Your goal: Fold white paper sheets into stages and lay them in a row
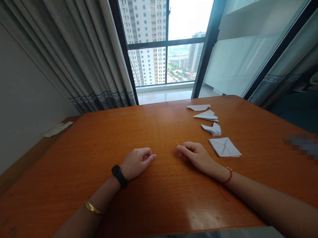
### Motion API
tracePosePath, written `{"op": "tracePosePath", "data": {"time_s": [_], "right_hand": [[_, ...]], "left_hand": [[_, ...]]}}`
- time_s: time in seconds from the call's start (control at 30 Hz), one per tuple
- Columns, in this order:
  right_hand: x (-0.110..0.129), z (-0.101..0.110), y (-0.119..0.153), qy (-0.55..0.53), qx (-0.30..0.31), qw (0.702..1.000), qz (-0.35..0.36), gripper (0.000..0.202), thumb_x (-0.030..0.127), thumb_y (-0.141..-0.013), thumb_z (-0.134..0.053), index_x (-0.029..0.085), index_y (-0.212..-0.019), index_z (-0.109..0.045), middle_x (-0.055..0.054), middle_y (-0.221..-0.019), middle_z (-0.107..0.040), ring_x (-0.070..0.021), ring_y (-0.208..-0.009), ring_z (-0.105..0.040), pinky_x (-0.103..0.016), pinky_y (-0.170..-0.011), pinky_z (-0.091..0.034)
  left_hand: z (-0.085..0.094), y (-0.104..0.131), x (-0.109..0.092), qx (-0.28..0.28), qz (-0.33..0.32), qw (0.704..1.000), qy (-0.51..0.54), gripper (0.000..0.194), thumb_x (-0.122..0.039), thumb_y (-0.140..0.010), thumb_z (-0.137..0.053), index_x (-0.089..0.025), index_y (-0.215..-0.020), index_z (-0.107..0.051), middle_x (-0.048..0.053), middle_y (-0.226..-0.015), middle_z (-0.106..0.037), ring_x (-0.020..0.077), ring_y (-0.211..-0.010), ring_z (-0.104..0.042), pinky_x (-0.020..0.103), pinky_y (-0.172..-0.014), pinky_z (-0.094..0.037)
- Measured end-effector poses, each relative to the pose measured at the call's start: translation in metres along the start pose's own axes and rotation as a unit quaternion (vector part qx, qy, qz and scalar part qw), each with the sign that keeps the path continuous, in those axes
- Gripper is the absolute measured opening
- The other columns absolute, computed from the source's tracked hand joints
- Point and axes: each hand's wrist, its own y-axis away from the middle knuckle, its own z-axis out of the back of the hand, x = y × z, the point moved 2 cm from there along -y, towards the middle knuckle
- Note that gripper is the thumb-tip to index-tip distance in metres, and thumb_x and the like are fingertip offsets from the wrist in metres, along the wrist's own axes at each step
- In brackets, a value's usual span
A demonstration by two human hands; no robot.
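Both hands rest on the wooden table (162, 196), apart from each other. My left hand (137, 161), with a black band at the wrist, is curled into a loose fist with nothing visible in it. My right hand (196, 155) is likewise closed and looks bare of any object. Nearest to it, on its right, lies a flat folded white paper (225, 147) with crossing creases. Beyond that, a row runs away from me: a stack of folded paper shapes (214, 129), a pointed paper plane (206, 115) and a long, narrow folded paper (199, 107).
A pale sheet (58, 129) lies on a ledge at the far left. Grey curtains (98, 58) hang behind the table, beside a glass door that opens on a balcony. A blurred patch (307, 147) covers something at the right edge of the table.
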Motion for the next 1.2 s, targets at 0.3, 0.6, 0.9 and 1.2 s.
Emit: {"op": "tracePosePath", "data": {"time_s": [0.3, 0.6, 0.9, 1.2], "right_hand": [[0.0013, -0.0004, -0.0001, -0.003, 0.001, 1.000, 0.001, 0.039, 0.044, -0.086, -0.051, 0.017, -0.057, -0.054, 0.002, -0.054, -0.049, -0.0111, -0.053, -0.043, -0.024, -0.051, -0.032], [-0.0020, -0.0003, -0.0008, 0.005, 0.003, 1.000, 0.000, 0.039, 0.044, -0.086, -0.051, 0.017, -0.059, -0.054, 0.002, -0.054, -0.049, -0.0107, -0.053, -0.042, -0.023, -0.051, -0.032], [-0.0019, -0.0006, -0.0005, 0.002, 0.005, 1.000, 0.001, 0.038, 0.042, -0.087, -0.051, 0.017, -0.058, -0.054, 0.002, -0.054, -0.049, -0.0105, -0.052, -0.043, -0.024, -0.051, -0.032], [-0.0005, 0.0001, 0.0006, -0.002, 0.005, 1.000, -0.003, 0.038, 0.042, -0.087, -0.050, 0.016, -0.059, -0.054, 0.003, -0.054, -0.048, -0.0104, -0.052, -0.042, -0.024, -0.051, -0.032]], "left_hand": [[-0.0004, 0.0009, 0.0016, 0.001, -0.001, 1.000, -0.005, 0.036, -0.044, -0.089, -0.043, -0.018, -0.065, -0.048, -0.003, -0.059, -0.046, 0.0117, -0.055, -0.041, 0.025, -0.053, -0.025], [-0.0003, 0.0006, 0.0009, 0.003, -0.001, 1.000, -0.002, 0.035, -0.044, -0.089, -0.043, -0.018, -0.065, -0.048, -0.003, -0.059, -0.045, 0.0115, -0.055, -0.041, 0.025, -0.053, -0.026], [-0.0003, 0.0016, 0.0009, 0.003, 0.002, 1.000, -0.002, 0.035, -0.043, -0.089, -0.044, -0.018, -0.065, -0.048, -0.003, -0.059, -0.045, 0.0113, -0.055, -0.041, 0.024, -0.053, -0.026], [-0.0001, 0.0001, 0.0016, 0.002, -0.001, 1.000, -0.004, 0.036, -0.044, -0.090, -0.043, -0.018, -0.066, -0.048, -0.004, -0.059, -0.046, 0.0111, -0.055, -0.041, 0.024, -0.053, -0.026]]}}
